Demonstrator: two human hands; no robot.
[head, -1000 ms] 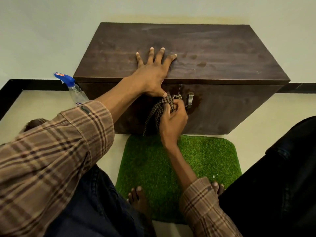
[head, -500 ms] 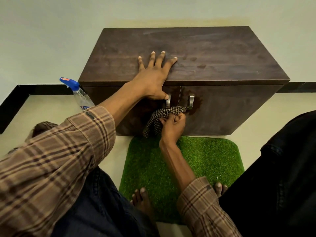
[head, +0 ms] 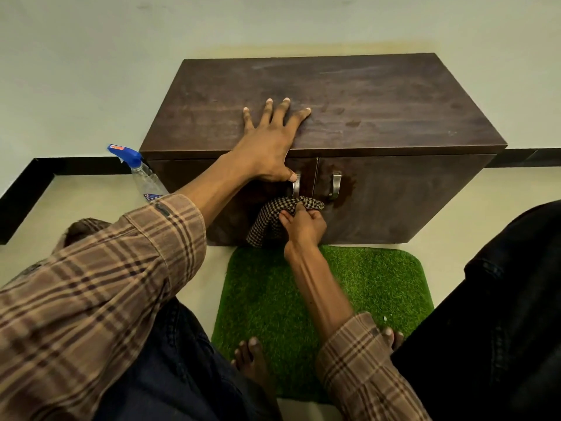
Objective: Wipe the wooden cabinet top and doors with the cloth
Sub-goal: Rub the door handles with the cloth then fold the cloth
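Here, left hand (head: 270, 141) flat on cabinet (head: 379, 95); right hand (head: 303, 224) grips cloth (head: 273, 220), seemingly against door.

The pale floor (head: 91, 214) carries a dark wooden cabinet (head: 394, 123) set against the wall. A green grass mat (head: 364, 287) lies on the floor just below the right hand (head: 303, 226), touching the cabinet's front foot. Well to the left of the left hand (head: 270, 147), a clear spray bottle (head: 142, 174) with a blue trigger stands beside the cabinet's corner. Two bare feet (head: 252, 357) rest on the mat's near edge.
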